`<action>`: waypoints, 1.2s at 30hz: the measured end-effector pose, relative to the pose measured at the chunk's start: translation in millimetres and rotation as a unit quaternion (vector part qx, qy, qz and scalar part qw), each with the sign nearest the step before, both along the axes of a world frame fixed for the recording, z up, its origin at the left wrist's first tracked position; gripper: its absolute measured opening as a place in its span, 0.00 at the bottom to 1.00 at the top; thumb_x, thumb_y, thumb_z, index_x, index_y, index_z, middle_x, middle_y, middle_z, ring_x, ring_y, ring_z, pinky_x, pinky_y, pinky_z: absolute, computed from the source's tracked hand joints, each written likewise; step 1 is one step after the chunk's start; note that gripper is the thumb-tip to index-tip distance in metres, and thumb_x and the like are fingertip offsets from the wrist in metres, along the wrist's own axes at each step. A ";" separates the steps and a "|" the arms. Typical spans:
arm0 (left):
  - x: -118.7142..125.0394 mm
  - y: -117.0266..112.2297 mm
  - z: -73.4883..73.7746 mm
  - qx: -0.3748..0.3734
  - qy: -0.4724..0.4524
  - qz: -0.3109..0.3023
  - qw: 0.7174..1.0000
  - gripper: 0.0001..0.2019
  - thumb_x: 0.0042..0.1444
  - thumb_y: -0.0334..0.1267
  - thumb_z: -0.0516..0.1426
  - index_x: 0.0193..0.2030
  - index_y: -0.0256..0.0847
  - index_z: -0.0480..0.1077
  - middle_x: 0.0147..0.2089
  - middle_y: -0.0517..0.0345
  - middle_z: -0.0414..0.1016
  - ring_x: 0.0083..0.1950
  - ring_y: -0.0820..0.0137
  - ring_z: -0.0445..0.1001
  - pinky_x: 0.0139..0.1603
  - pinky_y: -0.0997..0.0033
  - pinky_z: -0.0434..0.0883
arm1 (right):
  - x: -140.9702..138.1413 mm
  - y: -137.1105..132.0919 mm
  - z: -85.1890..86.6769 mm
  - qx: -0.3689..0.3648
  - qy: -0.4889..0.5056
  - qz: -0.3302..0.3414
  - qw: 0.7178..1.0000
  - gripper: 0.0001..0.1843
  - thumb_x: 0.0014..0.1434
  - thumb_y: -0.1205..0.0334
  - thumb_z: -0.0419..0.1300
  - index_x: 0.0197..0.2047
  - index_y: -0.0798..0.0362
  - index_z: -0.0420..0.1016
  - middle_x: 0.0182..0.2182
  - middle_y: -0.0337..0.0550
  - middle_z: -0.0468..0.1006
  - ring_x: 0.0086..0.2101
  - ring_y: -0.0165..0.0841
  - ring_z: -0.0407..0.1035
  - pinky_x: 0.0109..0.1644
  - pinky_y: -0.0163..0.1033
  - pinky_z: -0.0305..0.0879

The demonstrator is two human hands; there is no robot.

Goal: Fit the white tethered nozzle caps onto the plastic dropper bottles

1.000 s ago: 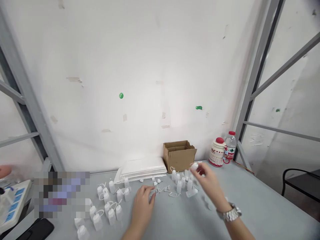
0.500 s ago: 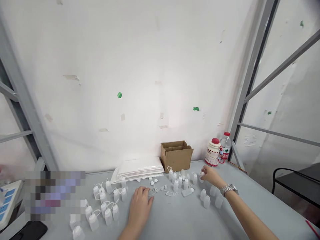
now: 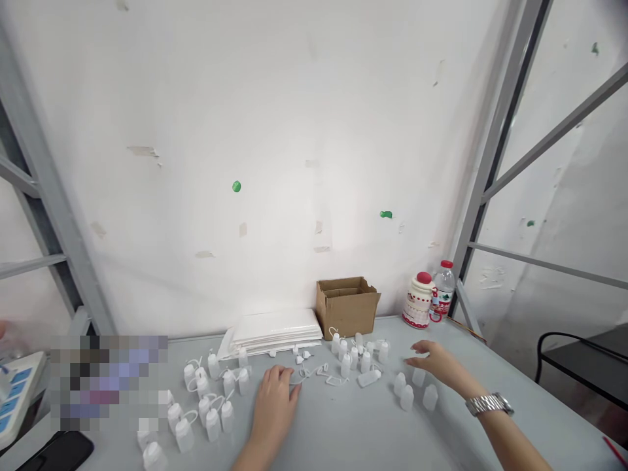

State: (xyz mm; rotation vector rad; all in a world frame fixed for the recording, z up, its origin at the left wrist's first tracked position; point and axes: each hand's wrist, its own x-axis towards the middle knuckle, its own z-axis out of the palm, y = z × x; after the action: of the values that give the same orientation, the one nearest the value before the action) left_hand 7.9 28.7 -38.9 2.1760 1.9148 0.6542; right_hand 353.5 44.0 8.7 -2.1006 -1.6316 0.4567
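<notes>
My left hand [image 3: 275, 399] rests on the grey table, fingers stretched out and thumb apart, its fingertips beside loose thin white straps [image 3: 314, 371]. My right hand [image 3: 434, 363] hovers with thumb and fingers spread and nothing between them. Close below and left of it stand several small translucent white bottles [image 3: 407, 397]. Further left, a cluster of small capped bottles [image 3: 346, 365] stands upright, and one bottle [image 3: 369, 377] lies on its side. To the left of my left hand is a larger group of capped bottles [image 3: 212, 424], many with looped straps.
A stack of white sheets [image 3: 275, 327] and an open cardboard box [image 3: 348, 307] sit by the wall. A cream jar with a red lid [image 3: 419, 304] and a water bottle [image 3: 444, 291] stand at the back right. A black phone [image 3: 63, 451] lies at front left.
My right hand has moved away to the right from the bottle cluster, and its fingers have opened. The small white bottle it held is no longer in them. My left hand stays in place.
</notes>
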 end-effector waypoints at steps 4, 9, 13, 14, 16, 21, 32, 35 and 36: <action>-0.7 0.3 -0.5 0.001 -0.001 -0.001 1.000 0.16 0.54 0.33 0.46 0.44 0.36 0.70 0.44 0.48 0.71 0.49 0.60 0.66 0.49 0.63 0.61 | -0.4 -4.7 -3.0 -0.005 -0.008 0.004 1.000 0.15 0.44 0.60 0.61 0.37 0.56 0.75 0.42 0.52 0.77 0.41 0.41 0.71 0.40 0.37 0.63; -1.6 0.5 -1.4 0.005 -0.007 -0.005 1.000 0.13 0.53 0.31 0.46 0.38 0.38 0.71 0.42 0.51 0.72 0.47 0.62 0.66 0.47 0.65 0.61 | 0.5 -2.7 -8.5 -0.019 -0.030 -0.006 0.999 0.05 0.39 0.69 0.61 0.24 0.54 0.74 0.29 0.48 0.80 0.31 0.40 0.73 0.31 0.36 0.61; -1.7 0.6 -0.5 0.001 -0.013 -0.003 1.000 0.12 0.54 0.30 0.46 0.34 0.39 0.70 0.39 0.52 0.72 0.45 0.63 0.67 0.46 0.66 0.62 | -0.8 -1.5 -6.5 -0.008 -0.043 -0.030 0.999 0.04 0.44 0.66 0.58 0.20 0.53 0.70 0.19 0.46 0.77 0.24 0.39 0.71 0.26 0.37 0.58; -1.8 0.5 0.0 -0.001 -0.014 -0.001 1.000 0.12 0.53 0.30 0.46 0.34 0.39 0.70 0.39 0.52 0.72 0.44 0.63 0.67 0.45 0.66 0.62 | -3.9 -2.2 -2.9 0.007 -0.050 -0.040 0.998 0.05 0.47 0.62 0.57 0.23 0.53 0.71 0.22 0.47 0.78 0.25 0.39 0.71 0.27 0.37 0.58; -2.1 -0.1 1.4 -0.006 -0.016 0.003 1.000 0.11 0.53 0.30 0.46 0.33 0.39 0.70 0.38 0.52 0.72 0.44 0.63 0.67 0.45 0.66 0.62 | -16.9 -5.3 7.7 0.048 -0.056 -0.051 0.996 0.11 0.52 0.55 0.53 0.29 0.52 0.71 0.30 0.50 0.78 0.31 0.41 0.71 0.29 0.38 0.58; -3.2 -2.7 7.4 -0.025 -0.028 0.016 0.999 0.10 0.52 0.30 0.47 0.31 0.39 0.69 0.36 0.51 0.73 0.42 0.63 0.68 0.42 0.67 0.62 | -89.8 -17.8 21.4 0.092 0.073 0.164 0.979 0.10 0.50 0.54 0.57 0.30 0.51 0.73 0.22 0.39 0.75 0.25 0.34 0.67 0.27 0.34 0.58; -19.4 5.2 5.0 -0.090 -0.100 0.041 0.990 0.11 0.43 0.27 0.52 0.34 0.39 0.71 0.31 0.55 0.76 0.38 0.67 0.73 0.39 0.71 0.64 | -189.7 -30.8 -43.0 0.052 0.096 0.307 0.945 0.04 0.44 0.65 0.61 0.22 0.53 0.68 0.26 0.36 0.69 0.27 0.29 0.61 0.31 0.32 0.56; -22.4 5.9 4.0 -0.103 -0.129 0.040 0.985 0.11 0.43 0.27 0.51 0.33 0.38 0.72 0.30 0.55 0.76 0.32 0.69 0.74 0.35 0.73 0.66 | -188.0 -33.9 -40.5 0.061 0.143 0.280 0.947 0.08 0.47 0.63 0.59 0.22 0.53 0.64 0.27 0.36 0.66 0.27 0.29 0.61 0.32 0.33 0.57; -22.7 5.8 4.1 -0.102 -0.135 0.042 0.985 0.11 0.44 0.28 0.51 0.33 0.38 0.71 0.30 0.55 0.76 0.32 0.69 0.74 0.34 0.73 0.66 | -187.5 -34.2 -39.5 0.066 0.154 0.270 0.948 0.08 0.48 0.62 0.58 0.22 0.53 0.63 0.26 0.36 0.66 0.27 0.29 0.60 0.32 0.33 0.57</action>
State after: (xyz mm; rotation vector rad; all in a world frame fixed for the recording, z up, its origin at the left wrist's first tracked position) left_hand -14.8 34.6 -34.7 1.7929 1.8483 0.6929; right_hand 166.1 9.8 -30.8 -1.3800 -1.9624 0.7790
